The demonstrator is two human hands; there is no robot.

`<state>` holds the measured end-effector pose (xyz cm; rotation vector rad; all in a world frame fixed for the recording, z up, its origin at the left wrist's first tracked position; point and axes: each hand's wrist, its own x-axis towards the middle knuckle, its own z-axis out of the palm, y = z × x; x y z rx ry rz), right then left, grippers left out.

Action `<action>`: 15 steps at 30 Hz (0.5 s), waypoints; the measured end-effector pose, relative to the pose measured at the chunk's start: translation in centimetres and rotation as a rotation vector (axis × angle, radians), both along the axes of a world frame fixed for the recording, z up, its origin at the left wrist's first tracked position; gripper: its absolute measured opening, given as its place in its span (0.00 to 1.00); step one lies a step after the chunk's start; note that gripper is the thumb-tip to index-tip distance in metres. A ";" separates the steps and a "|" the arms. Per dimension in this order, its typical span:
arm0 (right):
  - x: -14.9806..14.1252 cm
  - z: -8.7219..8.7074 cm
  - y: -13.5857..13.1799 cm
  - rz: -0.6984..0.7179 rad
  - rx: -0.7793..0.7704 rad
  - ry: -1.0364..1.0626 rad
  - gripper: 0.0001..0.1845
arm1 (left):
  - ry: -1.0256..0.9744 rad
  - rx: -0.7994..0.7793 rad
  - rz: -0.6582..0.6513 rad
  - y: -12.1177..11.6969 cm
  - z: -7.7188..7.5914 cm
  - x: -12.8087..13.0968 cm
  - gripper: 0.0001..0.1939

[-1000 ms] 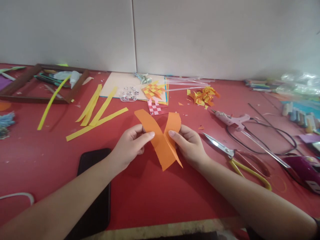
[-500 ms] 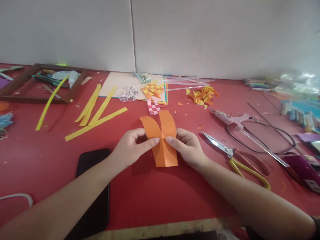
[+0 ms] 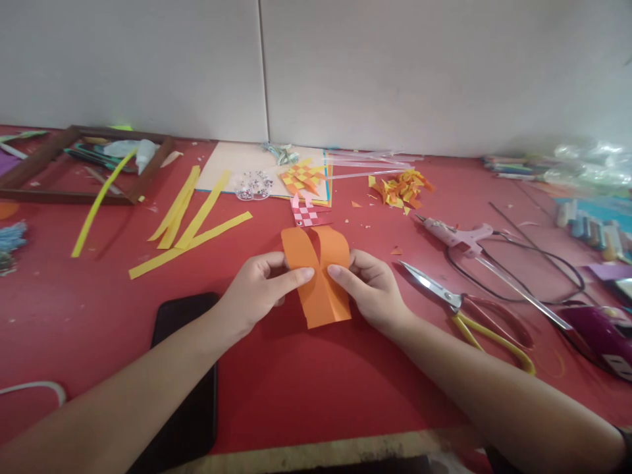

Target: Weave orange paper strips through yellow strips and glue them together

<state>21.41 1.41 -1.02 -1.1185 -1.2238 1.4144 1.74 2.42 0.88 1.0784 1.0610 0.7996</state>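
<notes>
A piece of orange paper [image 3: 318, 299], split into two strips at its far end, is held up over the red table. My left hand [image 3: 269, 283] pinches its left strip, thumb on top and fingers behind. On the right strip, my right hand [image 3: 368, 283] has the same grip, with its thumb near the split. Both strips curl at their far ends, and the near end stays joined. Just beyond the paper lies a pink-and-white checked paper fish [image 3: 305, 212]. Behind that, an orange-and-yellow woven paper piece [image 3: 302, 176] rests on stacked sheets.
Yellow paper strips [image 3: 190, 240] lie to the left, near a wooden frame [image 3: 64, 195]. A black phone [image 3: 185, 316] is under my left forearm. On the right are scissors [image 3: 457, 303], a pink glue gun [image 3: 459, 238] with its cord, and a pile of paper scraps [image 3: 402, 189].
The orange paper's two strips have bent over at their far ends and sit closer together. The near end has tilted slightly. My hands keep their grip with only a small shift.
</notes>
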 end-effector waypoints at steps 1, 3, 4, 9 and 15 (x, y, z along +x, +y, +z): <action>0.0 0.0 0.0 0.002 0.005 0.032 0.14 | -0.010 -0.014 0.010 0.0 0.0 0.0 0.13; 0.0 -0.1 0.1 -0.002 0.012 0.075 0.11 | -0.026 -0.031 0.031 0.0 -0.1 0.0 0.13; 0.0 -0.1 0.1 -0.008 0.013 0.078 0.10 | -0.034 -0.034 0.039 0.0 -0.1 0.0 0.13; -0.1 0.2 0.1 -0.072 0.020 -0.014 0.16 | -0.066 -0.055 -0.103 -0.1 0.1 0.0 0.13; -0.1 0.2 -0.1 0.032 -0.081 0.096 0.17 | 0.057 0.038 -0.198 -0.2 0.4 0.0 0.13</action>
